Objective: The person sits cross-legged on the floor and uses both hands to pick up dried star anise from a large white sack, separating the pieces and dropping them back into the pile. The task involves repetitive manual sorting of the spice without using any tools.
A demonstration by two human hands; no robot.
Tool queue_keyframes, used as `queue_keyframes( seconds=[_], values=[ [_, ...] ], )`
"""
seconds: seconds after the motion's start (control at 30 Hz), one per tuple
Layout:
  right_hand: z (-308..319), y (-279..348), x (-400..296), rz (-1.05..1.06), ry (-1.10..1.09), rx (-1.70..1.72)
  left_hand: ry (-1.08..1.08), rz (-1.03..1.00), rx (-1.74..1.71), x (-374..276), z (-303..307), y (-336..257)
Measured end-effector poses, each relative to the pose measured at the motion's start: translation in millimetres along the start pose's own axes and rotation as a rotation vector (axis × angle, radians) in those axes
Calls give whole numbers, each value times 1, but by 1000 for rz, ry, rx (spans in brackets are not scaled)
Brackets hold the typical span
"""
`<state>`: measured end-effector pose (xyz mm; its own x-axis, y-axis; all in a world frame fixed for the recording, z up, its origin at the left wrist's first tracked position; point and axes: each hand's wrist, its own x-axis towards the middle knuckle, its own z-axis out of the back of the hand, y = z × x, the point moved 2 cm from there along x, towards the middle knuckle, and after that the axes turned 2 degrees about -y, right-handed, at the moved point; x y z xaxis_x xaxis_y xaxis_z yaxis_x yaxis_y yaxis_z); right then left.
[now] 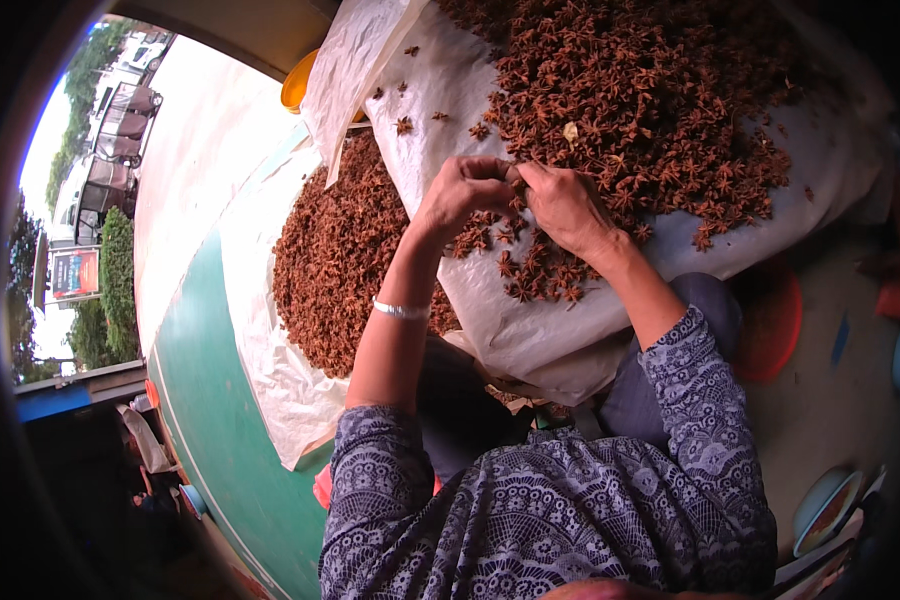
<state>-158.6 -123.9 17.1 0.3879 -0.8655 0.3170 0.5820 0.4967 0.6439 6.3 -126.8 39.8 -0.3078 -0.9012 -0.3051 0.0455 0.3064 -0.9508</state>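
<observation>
My left hand [459,196], with a silver bangle on its wrist, meets my right hand [570,210] fingertip to fingertip above a white plastic sheet [529,349]. Both pinch a small brown piece of star anise [520,186], mostly hidden by the fingers. Beyond them a large heap of dried star anise [645,97] spreads over the raised sheet. A pale scrap [570,133] lies on this heap. Just below my right hand is a small loose cluster of star anise [547,274]. Several single pods [403,125] are scattered to the upper left.
Lower on the left, another brown heap [337,270] rests on a pale sheet [259,330] over green floor [210,352]. A yellow basin [295,84] stands behind it. To the right are a red basin [769,330] and a light-blue basin [825,514]. Parked vehicles [112,127] are outside.
</observation>
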Motion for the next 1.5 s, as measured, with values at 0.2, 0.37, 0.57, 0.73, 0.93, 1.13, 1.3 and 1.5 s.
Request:
queue_keyframes(
  seconds=[0.2, 0.37, 0.57, 0.73, 0.93, 1.13, 1.3, 1.5],
  values=[
    [-9, 21, -11, 34, 24, 302, -254, -39, 90, -38, -6, 16],
    [-25, 32, -27, -200, 1003, 1046, -789, -337, 1189, -35, 26, 11],
    [-12, 32, -30, -380, 1243, 777, -426, -109, 1419, -16, 30, 44],
    [-5, -3, -11, -354, 422, 525, -438, -121, 1505, -3, 18, 50],
    [0, -13, -8, -196, 174, 130, -491, -183, 895, -38, 40, 5],
    [-10, -8, -13, -82, 187, 112, 184, -36, 773, -126, -20, 27],
    [-19, -7, -13, -104, 235, 67, -148, -263, 956, -141, -47, 135],
    [-3, -14, -11, -122, 112, -25, -346, -243, 1014, -109, -27, 73]
  ],
)
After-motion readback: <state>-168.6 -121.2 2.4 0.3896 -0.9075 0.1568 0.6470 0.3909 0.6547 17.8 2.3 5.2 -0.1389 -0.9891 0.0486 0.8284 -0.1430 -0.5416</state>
